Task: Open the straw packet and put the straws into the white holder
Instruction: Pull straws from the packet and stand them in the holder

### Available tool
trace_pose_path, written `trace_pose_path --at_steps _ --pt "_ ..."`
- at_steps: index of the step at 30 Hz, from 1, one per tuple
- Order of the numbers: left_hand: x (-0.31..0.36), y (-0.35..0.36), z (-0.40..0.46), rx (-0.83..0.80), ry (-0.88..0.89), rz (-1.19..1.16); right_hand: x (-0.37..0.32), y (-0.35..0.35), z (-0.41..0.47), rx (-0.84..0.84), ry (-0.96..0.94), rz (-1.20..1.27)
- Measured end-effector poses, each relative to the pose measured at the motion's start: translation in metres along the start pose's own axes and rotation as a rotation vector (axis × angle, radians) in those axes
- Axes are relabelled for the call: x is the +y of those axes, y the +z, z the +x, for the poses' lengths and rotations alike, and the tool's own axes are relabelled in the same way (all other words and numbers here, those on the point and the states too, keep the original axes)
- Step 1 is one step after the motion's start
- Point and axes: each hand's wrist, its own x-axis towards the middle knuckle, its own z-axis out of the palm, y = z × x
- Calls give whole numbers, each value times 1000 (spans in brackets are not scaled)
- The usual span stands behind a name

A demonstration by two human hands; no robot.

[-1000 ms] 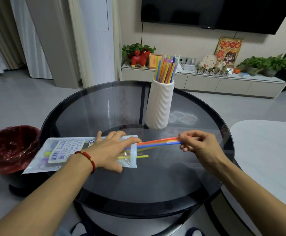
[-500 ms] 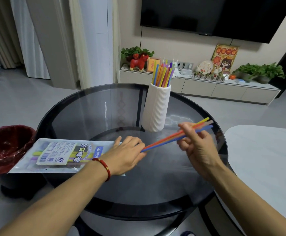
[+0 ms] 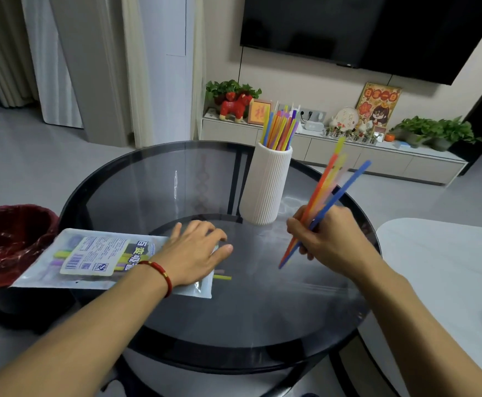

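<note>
Head view looks down on a round dark glass tabletop, with a red bin off its edge at 9 o'clock. On it, from big to small: the straw packet lying flat at 8 o'clock, its open mouth towards 3 o'clock with a yellow straw end poking out; the white holder standing upright at 12 o'clock, already holding many straws; and the bunch of straws in the air.

A second ago that bunch lay level, half inside the packet. Now it is fully out and swung up (so this batch looks ready for the holder). Its long axis runs from 7 to 1 o'clock, upper ends well above the table, just right of the holder.

Right hand grips the bunch near its lower end, fingers curled round it. Left hand rests flat on the packet's mouth, fingers loosely spread, pinning it.
</note>
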Motion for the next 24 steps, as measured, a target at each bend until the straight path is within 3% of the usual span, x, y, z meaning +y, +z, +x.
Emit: trace_pose_path --at_steps 3,8,13,20,24 --pt "3 6 0 -50 -16 29 7 20 1 -90 89 -72" --pt "6 12 -3 -92 -39 35 22 27 2 19 102 63" --pt "15 22 -2 -114 -24 104 32 39 -3 -14 164 110" --pt "21 28 4 -63 -9 96 19 20 14 333 287 593" --pt "21 33 5 -36 0 91 -3 -17 57 544 226 801"
